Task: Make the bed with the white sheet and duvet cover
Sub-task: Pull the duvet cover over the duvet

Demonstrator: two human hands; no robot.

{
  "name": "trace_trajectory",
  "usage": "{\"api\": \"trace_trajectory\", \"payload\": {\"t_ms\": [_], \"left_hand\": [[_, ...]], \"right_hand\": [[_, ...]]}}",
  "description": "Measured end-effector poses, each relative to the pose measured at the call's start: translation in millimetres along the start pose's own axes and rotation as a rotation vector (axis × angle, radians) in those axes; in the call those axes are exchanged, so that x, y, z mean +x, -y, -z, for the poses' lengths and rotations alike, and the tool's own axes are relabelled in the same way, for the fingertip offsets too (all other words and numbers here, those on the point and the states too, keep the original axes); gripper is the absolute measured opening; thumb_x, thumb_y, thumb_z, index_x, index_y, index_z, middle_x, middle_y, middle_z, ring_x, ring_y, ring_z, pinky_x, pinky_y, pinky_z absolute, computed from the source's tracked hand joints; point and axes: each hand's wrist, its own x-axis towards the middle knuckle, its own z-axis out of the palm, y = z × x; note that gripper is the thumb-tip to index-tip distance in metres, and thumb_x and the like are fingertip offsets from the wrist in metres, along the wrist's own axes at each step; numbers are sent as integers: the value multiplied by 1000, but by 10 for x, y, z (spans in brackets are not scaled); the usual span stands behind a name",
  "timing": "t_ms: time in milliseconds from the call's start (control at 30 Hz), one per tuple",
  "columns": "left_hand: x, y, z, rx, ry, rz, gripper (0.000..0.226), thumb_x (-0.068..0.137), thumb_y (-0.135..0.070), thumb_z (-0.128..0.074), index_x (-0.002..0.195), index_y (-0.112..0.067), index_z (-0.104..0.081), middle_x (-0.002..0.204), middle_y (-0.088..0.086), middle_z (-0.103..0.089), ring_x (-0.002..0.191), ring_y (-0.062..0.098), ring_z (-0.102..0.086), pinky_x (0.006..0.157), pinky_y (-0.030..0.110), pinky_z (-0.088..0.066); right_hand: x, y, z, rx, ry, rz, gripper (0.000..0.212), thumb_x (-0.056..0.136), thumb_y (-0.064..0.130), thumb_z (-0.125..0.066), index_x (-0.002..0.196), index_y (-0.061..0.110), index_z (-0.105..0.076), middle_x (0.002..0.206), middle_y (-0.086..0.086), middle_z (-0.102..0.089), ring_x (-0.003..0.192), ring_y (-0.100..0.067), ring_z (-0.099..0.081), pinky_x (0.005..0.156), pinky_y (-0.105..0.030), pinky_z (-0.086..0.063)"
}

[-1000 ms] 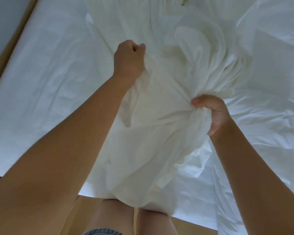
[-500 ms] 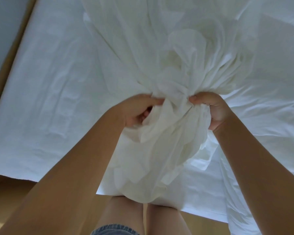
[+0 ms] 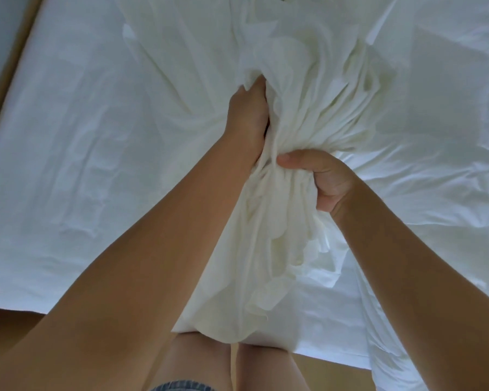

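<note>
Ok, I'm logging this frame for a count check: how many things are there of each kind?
Hands: 2, the left hand and the right hand, both gripping cloth
Bunched cream duvet cover: 1
Flat white sheet: 1
Wooden bed frame: 1
Total: 5

Both hands grip bunched duvet cover (image 3: pixel 299 221) over white sheet (image 3: pixel 82 136); left hand (image 3: pixel 250 114), right hand (image 3: pixel 319 179).
</note>
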Motion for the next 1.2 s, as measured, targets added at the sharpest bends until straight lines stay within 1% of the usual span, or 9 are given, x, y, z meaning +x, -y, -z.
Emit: {"api": "trace_trajectory", "payload": {"t_ms": [100, 200, 500, 633, 700, 767, 867, 1067, 1200], "left_hand": [[98, 41, 98, 109, -59, -76, 31, 98, -25, -44, 117, -5, -58, 109, 13, -66, 98, 24, -64, 90, 38, -53], [119, 108, 163, 307, -94, -194, 33, 101, -28, -35, 118, -7, -55, 117, 11, -62, 109, 24, -59, 98, 43, -46], [366, -170, 312, 1004, -83, -652, 46, 102, -36, -35, 60, -22, -24, 57, -7, -30, 51, 4, -29, 51, 19, -26], [164, -22, 463, 765, -182, -501, 42, 99, -47, -33, 73, -19, -51, 73, -7, -52, 69, 9, -51, 66, 16, -35], [-106, 269, 449, 571, 5, -191, 61, 95, -58, -28, 115, -10, -60, 113, 3, -63, 106, 21, -59, 93, 29, -44], [-347, 555, 408, 553, 183, -20, 52, 95, -55, -35, 115, -16, -62, 110, -1, -67, 101, 7, -63, 92, 23, -47], [-352, 613, 331, 553, 168, -110, 24, 97, -30, -47, 85, -18, -64, 78, -6, -65, 71, 3, -59, 69, 19, -45], [5, 159, 68, 543, -141, -509, 39, 102, -24, -37, 63, -21, -35, 62, -9, -41, 56, 0, -38, 58, 18, -31], [239, -21, -139, 527, -248, -522, 41, 104, -22, -32, 62, -20, -31, 64, -8, -39, 59, 5, -37, 59, 19, -29]], "right_hand": [[-27, -70, 29, 112, 21, 125, 23, 60, 8, -67, 81, 10, -77, 86, -8, -73, 83, -23, -70, 74, -35, -56], [-58, -21, 97, 146, 70, 125, 40, 35, 11, -85, 74, 7, -76, 76, -8, -72, 73, -22, -70, 66, -32, -56], [-137, 82, 289, 31, 33, 60, 53, 30, 9, -84, 81, 5, -75, 83, -11, -70, 78, -27, -68, 74, -39, -57], [-129, -9, 300, 132, 9, 77, 30, 57, 4, -56, 83, 4, -73, 84, -12, -69, 80, -28, -67, 73, -38, -57], [-119, -46, 290, 155, -4, 92, 29, 59, 4, -54, 80, 5, -74, 81, -11, -69, 78, -26, -68, 72, -36, -57], [-109, -46, 255, 157, 36, 104, 31, 56, 4, -59, 83, 6, -74, 83, -10, -71, 80, -25, -69, 76, -36, -57], [-114, -31, 234, 129, 69, 97, 39, 48, 4, -68, 87, 6, -74, 87, -10, -71, 83, -26, -68, 78, -38, -56], [-124, -47, 175, 141, 21, 108, 23, 60, 6, -59, 75, 9, -77, 76, -5, -72, 73, -20, -70, 67, -31, -57], [-84, -3, 32, 54, 81, 78, 49, 29, 22, -93, 74, 10, -78, 78, -4, -74, 74, -17, -71, 65, -29, -57]]}}
